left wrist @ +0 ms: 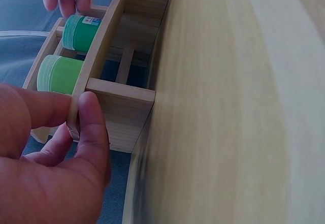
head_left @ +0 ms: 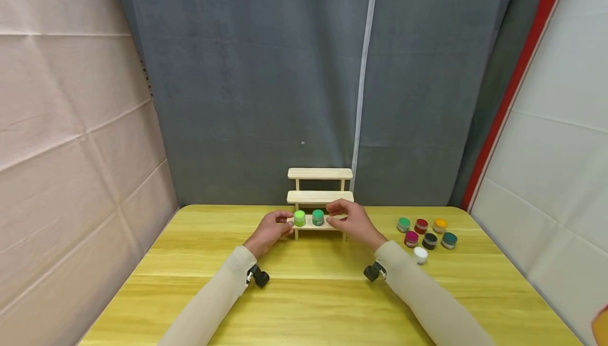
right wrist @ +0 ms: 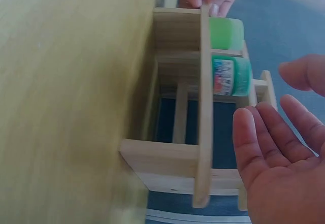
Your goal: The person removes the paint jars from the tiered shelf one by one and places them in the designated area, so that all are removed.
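Observation:
A small three-step wooden shelf stands toward the back of the table. On its lowest step sit a light green jar at the left and a darker green jar beside it. My left hand pinches the left end of that step between thumb and fingers, close to the light green jar. Over the right part of the step is my right hand, its fingers apart and holding nothing. In the right wrist view, a printed label shows on the darker green jar.
At the right of the wooden table stand several small jars, among them a yellow jar, a black jar and a white jar near my right sleeve. A grey curtain hangs behind the shelf.

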`<action>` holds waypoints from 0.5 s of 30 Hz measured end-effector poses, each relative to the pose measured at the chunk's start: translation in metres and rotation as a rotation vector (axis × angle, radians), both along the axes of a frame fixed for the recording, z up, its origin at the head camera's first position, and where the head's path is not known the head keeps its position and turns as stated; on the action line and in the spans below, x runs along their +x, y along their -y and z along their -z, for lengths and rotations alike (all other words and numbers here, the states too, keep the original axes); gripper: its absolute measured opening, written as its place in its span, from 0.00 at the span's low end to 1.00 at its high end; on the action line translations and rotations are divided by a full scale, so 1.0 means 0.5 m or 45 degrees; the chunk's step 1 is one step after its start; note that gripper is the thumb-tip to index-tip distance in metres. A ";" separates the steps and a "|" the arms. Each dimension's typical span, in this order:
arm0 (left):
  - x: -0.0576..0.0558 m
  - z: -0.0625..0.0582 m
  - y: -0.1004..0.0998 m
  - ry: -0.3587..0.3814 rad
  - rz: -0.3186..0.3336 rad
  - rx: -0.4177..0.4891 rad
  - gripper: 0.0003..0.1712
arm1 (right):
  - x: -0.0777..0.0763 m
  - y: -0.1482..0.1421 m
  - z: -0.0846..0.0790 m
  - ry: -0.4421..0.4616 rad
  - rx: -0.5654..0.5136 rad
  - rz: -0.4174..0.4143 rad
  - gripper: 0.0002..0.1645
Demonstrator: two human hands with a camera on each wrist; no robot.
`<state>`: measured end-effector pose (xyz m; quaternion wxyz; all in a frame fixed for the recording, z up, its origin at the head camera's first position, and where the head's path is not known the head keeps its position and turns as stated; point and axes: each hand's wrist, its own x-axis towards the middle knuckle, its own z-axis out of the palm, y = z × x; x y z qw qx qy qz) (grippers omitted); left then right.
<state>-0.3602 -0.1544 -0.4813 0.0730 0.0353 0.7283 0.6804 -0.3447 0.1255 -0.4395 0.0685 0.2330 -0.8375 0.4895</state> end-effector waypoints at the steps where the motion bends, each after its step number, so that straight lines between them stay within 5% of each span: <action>1: 0.000 0.000 0.000 0.002 -0.003 0.000 0.19 | -0.003 0.003 0.005 0.010 -0.011 -0.003 0.19; 15: 0.004 -0.003 0.000 -0.004 -0.009 -0.018 0.19 | -0.013 0.045 0.035 0.053 -0.061 -0.026 0.25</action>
